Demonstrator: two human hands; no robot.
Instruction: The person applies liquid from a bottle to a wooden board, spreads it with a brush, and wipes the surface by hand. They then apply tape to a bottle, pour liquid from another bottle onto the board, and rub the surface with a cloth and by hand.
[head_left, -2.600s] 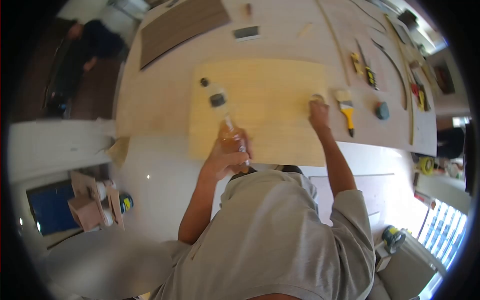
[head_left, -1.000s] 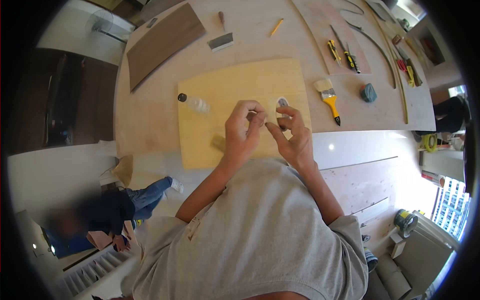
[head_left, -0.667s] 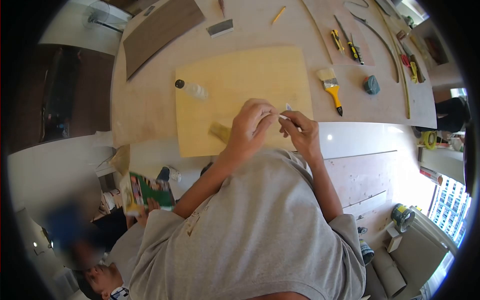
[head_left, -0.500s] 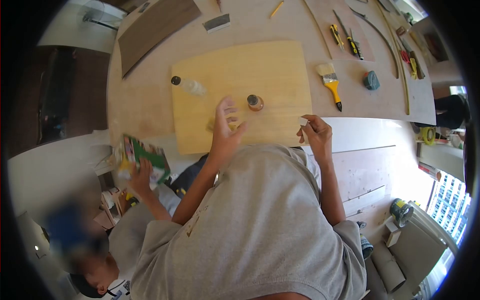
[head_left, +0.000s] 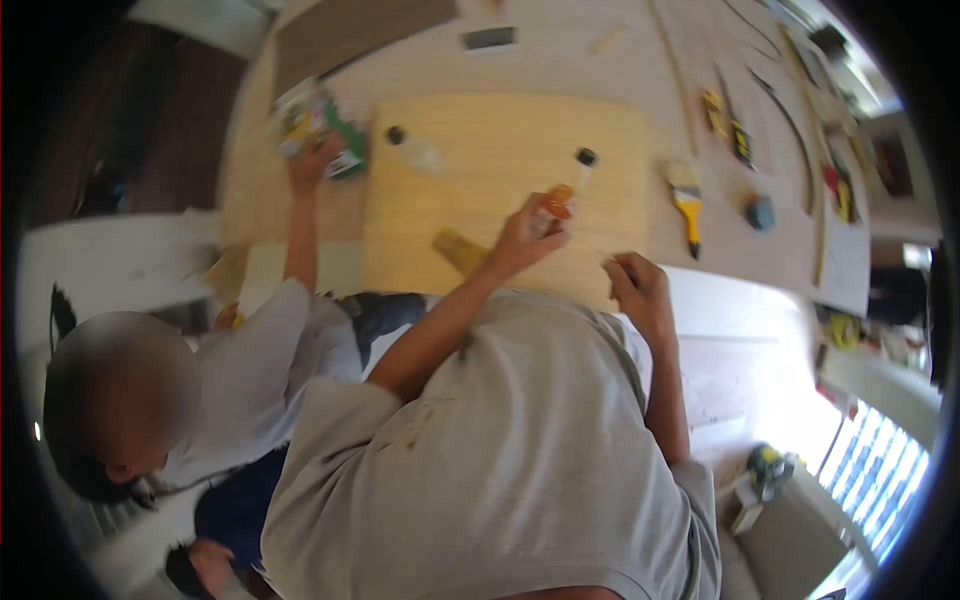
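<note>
My left hand (head_left: pixel 525 240) is wrapped round a small bottle (head_left: pixel 560 203) with orange-amber contents and a black cap, held tilted above a pale yellow wooden board (head_left: pixel 500 120). My right hand (head_left: pixel 642 290) is closed at the board's near right corner, its fingertips pinching a small pale piece that is blurred and mostly hidden. A clear bottle (head_left: pixel 420 155) with a black cap is on the board's left part. Close to my left wrist lies a flat brownish piece (head_left: pixel 460 250).
A co-worker stands at the left, one hand (head_left: pixel 315 160) on a green-and-white package (head_left: pixel 345 135). Right of the board are a paintbrush (head_left: pixel 686 205), a dark blue-green lump (head_left: pixel 760 212) and yellow-black cutters (head_left: pixel 738 140). A brown panel (head_left: pixel 350 30) lies at the far left.
My left hand, open before, has taken hold of the amber bottle and tilted it. The co-worker's hand and package have moved forward over the table. My view has shifted.
</note>
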